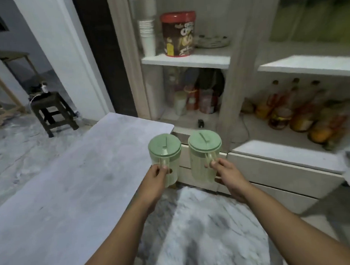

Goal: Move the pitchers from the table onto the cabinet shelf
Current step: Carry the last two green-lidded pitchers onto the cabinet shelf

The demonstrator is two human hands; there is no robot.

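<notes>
between table and cabinet, you carry both pitchers upright by their handles so the lids stay level: left hand (156,177) grips the left pitcher (164,159), right hand (226,175) the right pitcher (203,157). cabinet shelf (306,65) waits at two o'clock.

Pale green pitchers (164,152) in my hands, grey marbled table (72,175), red-lidded brown tub (178,34), white shelf (187,59).

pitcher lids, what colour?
Pale green, both the left pitcher lid and the right pitcher lid; the head view shows them from above.
</notes>
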